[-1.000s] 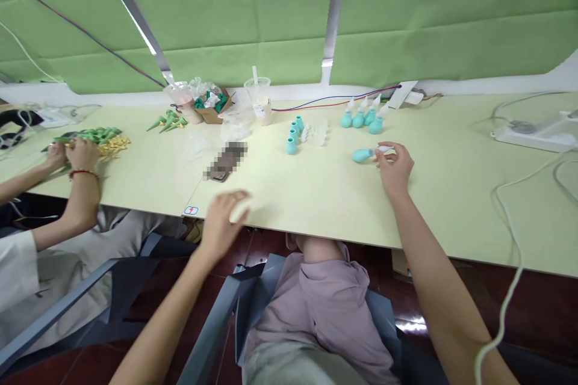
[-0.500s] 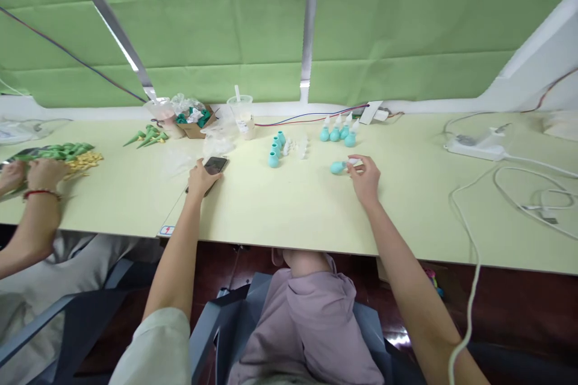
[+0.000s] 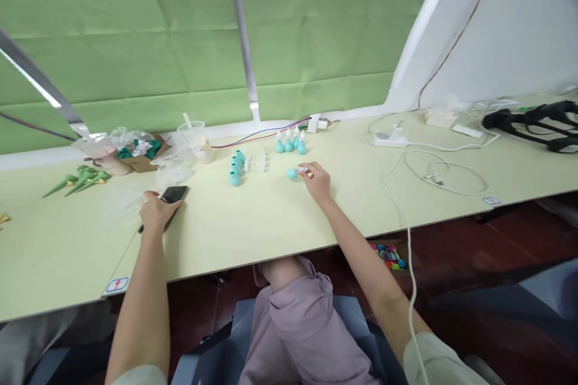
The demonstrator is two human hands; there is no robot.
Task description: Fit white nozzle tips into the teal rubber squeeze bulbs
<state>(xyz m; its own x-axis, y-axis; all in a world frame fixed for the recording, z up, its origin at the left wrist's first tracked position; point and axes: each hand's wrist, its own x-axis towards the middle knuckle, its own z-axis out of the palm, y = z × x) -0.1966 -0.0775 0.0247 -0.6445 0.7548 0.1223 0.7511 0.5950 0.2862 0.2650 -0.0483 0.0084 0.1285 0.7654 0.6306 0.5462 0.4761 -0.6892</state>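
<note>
My left hand is closed around the sides of a dark smartphone at the left of the table. With the fingertips, my right hand pinches the white tip of a small turquoise squeeze bulb, which lies on its side at the tabletop. Behind it stand several finished-looking turquoise bulbs with white nozzles. Left of centre is a row of open turquoise bulbs without nozzles. Small white nozzle pieces sit beside that row.
At the back left are a plastic cup, crumpled clear bags, a cardboard box and green cone-shaped pieces. A white power strip and loose white cables lie to the right. A black object lies far right.
The camera view has turned right, so the table things appear further left and the co-worker's hands have left view. Both my hands keep their holds on the phone and the bulb.
</note>
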